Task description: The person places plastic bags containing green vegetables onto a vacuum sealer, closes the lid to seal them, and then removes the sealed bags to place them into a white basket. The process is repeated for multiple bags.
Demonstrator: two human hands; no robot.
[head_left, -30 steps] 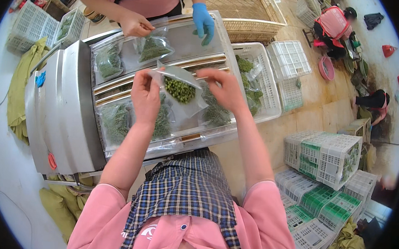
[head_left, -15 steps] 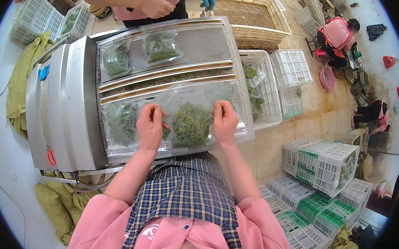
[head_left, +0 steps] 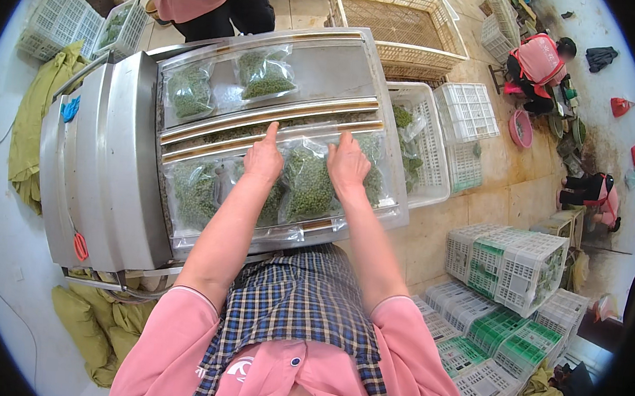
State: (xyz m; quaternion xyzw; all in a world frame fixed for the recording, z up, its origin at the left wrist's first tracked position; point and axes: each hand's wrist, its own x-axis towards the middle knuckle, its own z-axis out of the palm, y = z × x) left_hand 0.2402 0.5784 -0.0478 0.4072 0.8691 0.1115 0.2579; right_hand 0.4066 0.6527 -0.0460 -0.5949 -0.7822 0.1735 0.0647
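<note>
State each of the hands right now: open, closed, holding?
Left hand: index finger extended near a clear bag; grip cannot be told.
Right hand: index finger extended likewise; grip cannot be told.

A blue-and-black checked apron (head_left: pixel 295 303) overlies the person's pink short-sleeved shirt (head_left: pixel 269 378), which bears a white chest marking (head_left: pixel 238 369).

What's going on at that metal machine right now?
A person has both hands on a clear bag of small green produce lying on the near side of the metal machine. The left hand and right hand are at the bag's upper end, by the nearer long strip. Other filled bags lie on both sides of it; two more rest in the far row, untouched. Beyond, a co-worker stands partly out of view.
</note>
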